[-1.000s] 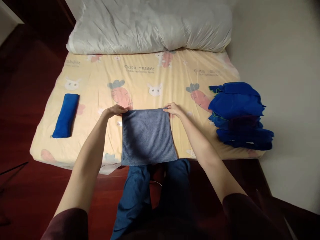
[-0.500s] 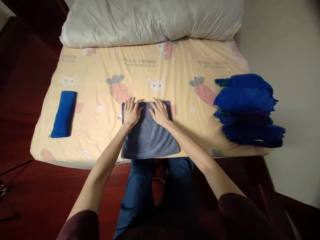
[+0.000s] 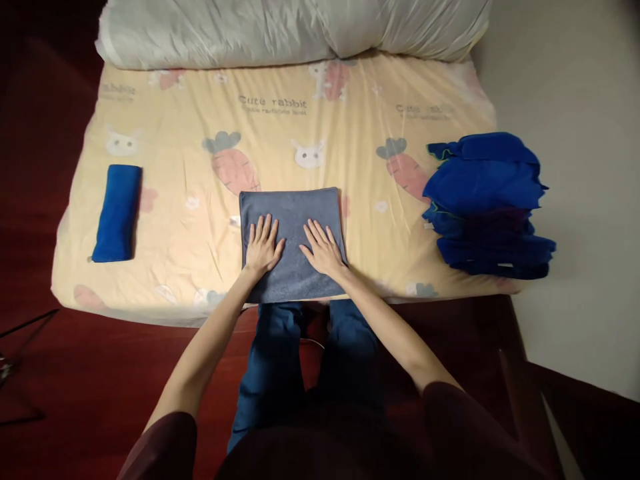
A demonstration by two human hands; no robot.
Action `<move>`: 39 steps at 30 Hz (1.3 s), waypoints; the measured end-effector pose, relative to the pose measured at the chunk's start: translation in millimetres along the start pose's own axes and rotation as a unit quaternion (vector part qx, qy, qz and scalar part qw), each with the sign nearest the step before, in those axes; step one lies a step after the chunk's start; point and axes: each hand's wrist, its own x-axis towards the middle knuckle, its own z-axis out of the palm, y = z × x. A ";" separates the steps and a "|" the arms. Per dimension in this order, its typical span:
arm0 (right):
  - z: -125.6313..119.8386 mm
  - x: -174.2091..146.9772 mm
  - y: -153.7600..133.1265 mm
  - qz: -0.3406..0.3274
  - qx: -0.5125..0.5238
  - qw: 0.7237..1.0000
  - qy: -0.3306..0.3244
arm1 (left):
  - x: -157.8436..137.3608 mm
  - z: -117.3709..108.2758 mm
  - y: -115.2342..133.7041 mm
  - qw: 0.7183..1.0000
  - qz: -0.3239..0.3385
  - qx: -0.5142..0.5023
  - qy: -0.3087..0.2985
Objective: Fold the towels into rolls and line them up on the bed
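At the far left of the bed (image 3: 170, 267), a blue cloth (image 3: 117, 213) lies as a neat, narrow bundle, its folding apparently done. Midway along the near edge, a grey-blue cloth (image 3: 293, 283) lies flat; it looks smoothed out but not yet made into a bundle. The left hand (image 3: 263, 250) rests on it palm down, fingers spread, gripping nothing; the right hand (image 3: 321, 252) does the same. At the right, a loose blue heap (image 3: 487, 190) appears to be untouched work. As for writing, the sheet shows a partial "abbit" at left, "Cute rabbit" in the middle above a blurred smaller line, and "Cute" fading at right. A white tag (image 3: 235, 221) beside the grey-blue cloth is too small to read.
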 end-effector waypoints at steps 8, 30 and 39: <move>-4.9 -43.9 -8.9 0.080 -0.002 0.996 0.028 | -69.9 -11.8 22.8 1.000 -0.013 0.027 -0.006; 6.8 -265.9 -38.1 0.095 0.093 0.973 0.189 | -316.1 7.3 42.5 0.985 -0.141 -0.066 0.069; -2.3 -206.5 -7.2 0.027 0.098 0.984 0.145 | -206.6 -46.8 25.9 1.000 0.011 -0.015 -0.018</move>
